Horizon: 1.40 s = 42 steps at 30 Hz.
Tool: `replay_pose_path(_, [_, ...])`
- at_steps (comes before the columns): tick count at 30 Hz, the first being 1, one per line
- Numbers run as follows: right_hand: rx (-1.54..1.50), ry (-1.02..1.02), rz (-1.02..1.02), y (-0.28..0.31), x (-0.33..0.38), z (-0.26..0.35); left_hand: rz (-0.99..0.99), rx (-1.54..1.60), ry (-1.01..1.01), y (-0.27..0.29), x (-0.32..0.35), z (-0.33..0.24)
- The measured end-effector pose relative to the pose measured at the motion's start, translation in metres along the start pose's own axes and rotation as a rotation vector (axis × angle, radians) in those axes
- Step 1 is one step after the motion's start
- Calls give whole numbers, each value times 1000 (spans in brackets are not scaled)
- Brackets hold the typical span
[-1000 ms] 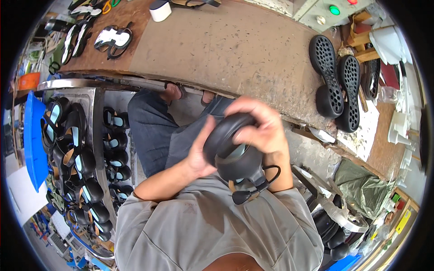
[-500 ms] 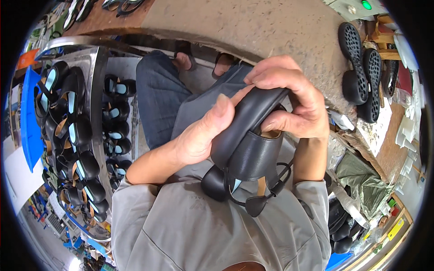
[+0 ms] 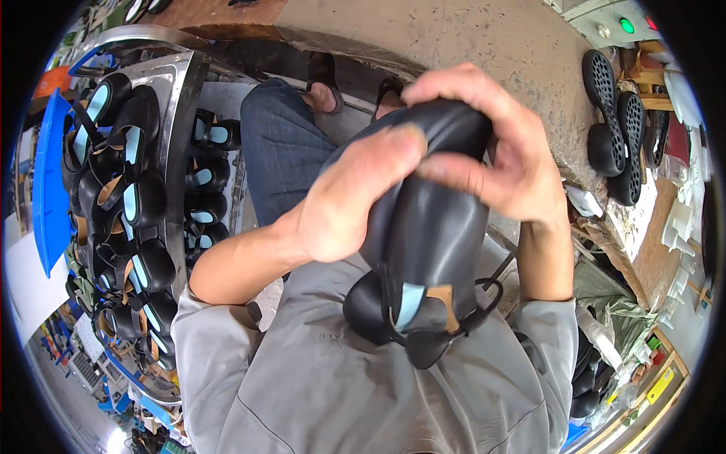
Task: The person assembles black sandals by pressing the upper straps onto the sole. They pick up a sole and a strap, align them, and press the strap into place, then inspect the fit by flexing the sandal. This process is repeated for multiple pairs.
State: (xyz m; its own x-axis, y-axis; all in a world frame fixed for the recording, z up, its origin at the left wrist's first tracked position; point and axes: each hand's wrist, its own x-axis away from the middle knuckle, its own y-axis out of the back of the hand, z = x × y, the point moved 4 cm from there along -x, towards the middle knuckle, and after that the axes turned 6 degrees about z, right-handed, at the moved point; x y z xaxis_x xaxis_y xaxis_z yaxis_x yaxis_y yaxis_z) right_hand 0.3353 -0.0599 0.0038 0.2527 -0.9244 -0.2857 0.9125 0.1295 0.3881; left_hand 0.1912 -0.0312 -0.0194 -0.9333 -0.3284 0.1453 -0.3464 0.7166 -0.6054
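A black shoe [image 3: 442, 227] with a thin ankle strap [image 3: 495, 291] is held in front of my chest, toe pointing away from me. Pale blue and tan patches [image 3: 411, 305] of its inside show near the heel. My left hand [image 3: 352, 193] grips the shoe's left side, its thumb lying on top near the toe. From the right, my right hand [image 3: 514, 144] curls around the toe end, fingers over the far edge and thumb pressed on the upper. Both hands are slightly blurred, and my left fingers are mostly hidden beneath the shoe.
To the left, a metal-edged rack [image 3: 181, 98] bears several black shoes [image 3: 144, 198] beside a blue plastic tray [image 3: 50, 189]. A worn workbench [image 3: 454, 30] spans the far side. Black soles [image 3: 605, 113] lie on its right part, with crumpled green sheeting [image 3: 616, 284] below.
The shoe has turned so more of its smooth upper faces up. My right thumb has moved from the shoe's opening onto the upper, and my left thumb has come closer to it.
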Motion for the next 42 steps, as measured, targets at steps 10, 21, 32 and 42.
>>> replay_pose_path(10, [-275,-132,25,-28,-6,-12,-40,183,-55,-9,39,1])
replay_pose_path(21, [-132,-179,-20,-44,-12,11,79,-56,-201,2,69,10])
replay_pose_path(32, [-97,-256,-73,-52,-42,36,-271,-489,-311,27,71,-44])
replay_pose_path(42, [-1186,-44,-112,-135,21,22,-241,-789,-776,42,84,-43])
